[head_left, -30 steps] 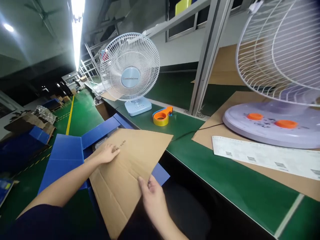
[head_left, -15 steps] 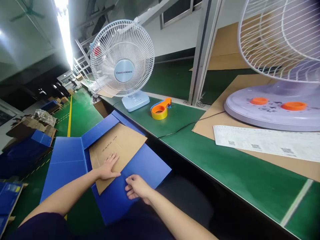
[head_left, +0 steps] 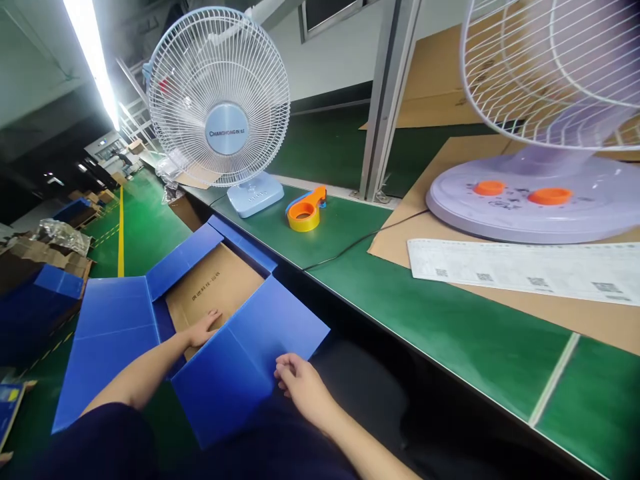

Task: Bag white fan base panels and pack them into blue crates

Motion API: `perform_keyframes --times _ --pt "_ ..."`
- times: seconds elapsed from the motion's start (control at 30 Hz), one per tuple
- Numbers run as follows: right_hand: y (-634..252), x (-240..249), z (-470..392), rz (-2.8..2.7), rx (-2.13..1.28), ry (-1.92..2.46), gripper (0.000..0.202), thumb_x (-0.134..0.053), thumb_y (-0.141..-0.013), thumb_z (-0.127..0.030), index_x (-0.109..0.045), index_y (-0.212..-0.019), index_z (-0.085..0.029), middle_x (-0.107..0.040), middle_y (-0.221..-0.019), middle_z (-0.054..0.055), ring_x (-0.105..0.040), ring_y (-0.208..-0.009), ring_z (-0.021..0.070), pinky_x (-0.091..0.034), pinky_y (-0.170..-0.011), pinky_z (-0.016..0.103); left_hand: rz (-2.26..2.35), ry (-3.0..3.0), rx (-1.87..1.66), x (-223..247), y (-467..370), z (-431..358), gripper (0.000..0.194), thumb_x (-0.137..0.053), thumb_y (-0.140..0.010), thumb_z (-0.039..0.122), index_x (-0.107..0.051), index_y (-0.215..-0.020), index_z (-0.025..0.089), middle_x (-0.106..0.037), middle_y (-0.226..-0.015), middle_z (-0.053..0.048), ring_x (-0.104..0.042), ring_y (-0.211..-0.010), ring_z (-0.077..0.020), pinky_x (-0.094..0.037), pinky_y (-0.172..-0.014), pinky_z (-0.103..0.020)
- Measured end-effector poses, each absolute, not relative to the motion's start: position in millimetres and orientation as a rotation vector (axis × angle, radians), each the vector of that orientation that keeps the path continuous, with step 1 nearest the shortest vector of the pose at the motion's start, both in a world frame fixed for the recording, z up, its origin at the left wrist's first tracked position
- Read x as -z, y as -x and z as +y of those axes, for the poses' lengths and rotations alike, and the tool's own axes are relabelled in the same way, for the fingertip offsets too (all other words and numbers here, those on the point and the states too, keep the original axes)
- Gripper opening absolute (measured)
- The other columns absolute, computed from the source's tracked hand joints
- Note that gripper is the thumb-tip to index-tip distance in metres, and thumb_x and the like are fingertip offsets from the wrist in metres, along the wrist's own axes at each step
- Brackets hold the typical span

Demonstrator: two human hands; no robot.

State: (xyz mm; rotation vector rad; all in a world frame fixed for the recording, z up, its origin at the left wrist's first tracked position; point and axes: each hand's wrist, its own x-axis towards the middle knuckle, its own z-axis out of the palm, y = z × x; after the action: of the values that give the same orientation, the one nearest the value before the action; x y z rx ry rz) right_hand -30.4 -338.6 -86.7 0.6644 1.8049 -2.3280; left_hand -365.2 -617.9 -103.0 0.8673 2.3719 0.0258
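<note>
Lying flat inside the blue corrugated box (head_left: 150, 320), the cardboard sheet (head_left: 213, 287) sits under the left hand (head_left: 203, 328), fingers spread, while the right hand (head_left: 295, 383), loosely curled and empty, touches the near flap (head_left: 250, 360).

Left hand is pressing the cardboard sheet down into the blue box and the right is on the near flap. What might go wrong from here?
1. The brown cardboard sheet may sit crooked inside the blue corrugated plastic box, since only the left hand presses it, at its near end.
2. The near flap under the right hand could swing in against the left hand's wrist.
3. The black cord reaches the green bench edge just above the box and might snag.
</note>
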Motion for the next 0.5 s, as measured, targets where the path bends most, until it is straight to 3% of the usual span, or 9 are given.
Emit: perform_keyframes --times 0.13,0.27,0.4,0.5 --pt "9.7 74.4 -332.9 2.053 2.284 -0.594 0.04 -0.052 -0.098 -0.056 -0.069 -0.107 -0.021 -0.074 -0.09 0.007 -0.071 -0.082 0.027 -0.055 -0.076 0.04 2.387 -0.767 -0.027 138.8 364.1 -597.5 0.118 -0.058 -0.084 0.092 -0.037 -0.172 0.018 -0.014 -0.181 -0.02 -0.01 -0.168 -0.0453 -0.021 -0.135 -0.058" --pt "-14.8 44.6 -305.6 2.299 2.343 -0.549 0.041 -0.052 -0.109 -0.058 -0.074 -0.112 -0.024 -0.078 -0.103 0.007 -0.075 -0.097 0.0272 -0.06 -0.087 0.038 2.434 -0.723 -0.01 144.2 364.8 -580.9 0.11 -0.064 -0.084 0.083 -0.04 -0.17 0.017 -0.015 -0.181 -0.021 -0.013 -0.168 -0.0466 -0.025 -0.133 -0.061" --pt "-42.8 20.2 -247.6 2.891 2.262 -0.546 0.024 -0.059 -0.111 -0.042 -0.073 -0.126 -0.029 -0.08 -0.105 0.003 -0.078 -0.093 0.0221 -0.063 -0.087 0.031 2.508 -0.769 0.009 121.0 360.1 -563.9 0.085 -0.071 -0.085 0.061 -0.059 -0.156 0.016 -0.041 -0.172 -0.021 -0.038 -0.161 -0.0424 -0.033 -0.13 -0.056" --pt "-63.2 8.4 -190.6 3.385 1.825 -0.761 0.023 -0.061 -0.109 -0.036 -0.07 -0.129 -0.029 -0.081 -0.101 0.002 -0.079 -0.086 0.0216 -0.063 -0.085 0.031 2.619 -0.869 -0.028 99.1 353.3 -534.6 0.055 -0.06 -0.095 0.047 -0.071 -0.142 0.02 -0.063 -0.156 -0.015 -0.056 -0.147 -0.0352 -0.04 -0.127 -0.05"
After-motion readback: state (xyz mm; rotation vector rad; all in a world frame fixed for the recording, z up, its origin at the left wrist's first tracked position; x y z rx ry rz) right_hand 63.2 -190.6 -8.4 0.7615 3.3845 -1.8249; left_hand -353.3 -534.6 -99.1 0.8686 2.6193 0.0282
